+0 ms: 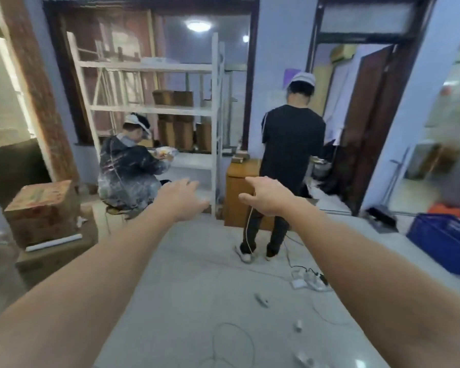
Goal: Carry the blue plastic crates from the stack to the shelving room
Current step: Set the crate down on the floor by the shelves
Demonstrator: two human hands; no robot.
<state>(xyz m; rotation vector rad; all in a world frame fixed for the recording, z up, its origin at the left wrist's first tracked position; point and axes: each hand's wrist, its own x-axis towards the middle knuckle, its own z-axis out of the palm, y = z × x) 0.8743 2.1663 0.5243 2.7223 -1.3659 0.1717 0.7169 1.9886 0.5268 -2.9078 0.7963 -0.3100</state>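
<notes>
Both arms reach forward over the pale floor (197, 274). The left hand (182, 196) has its grip released, fingers spread and holding nothing. The right hand (266, 196) is likewise loose, fingers slack and empty, with a thin white cord (248, 229) hanging in front of it; whether it touches is unclear. The blue plastic crate (444, 240) sits on the floor at the far right, well apart from both hands, with something orange (448, 210) just behind it. Brown cartons (41, 208) are stacked at left.

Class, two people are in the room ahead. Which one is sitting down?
The person in the paint-flecked dark jacket, seated beside the white shelving; the other, in a black shirt, stands.
</notes>
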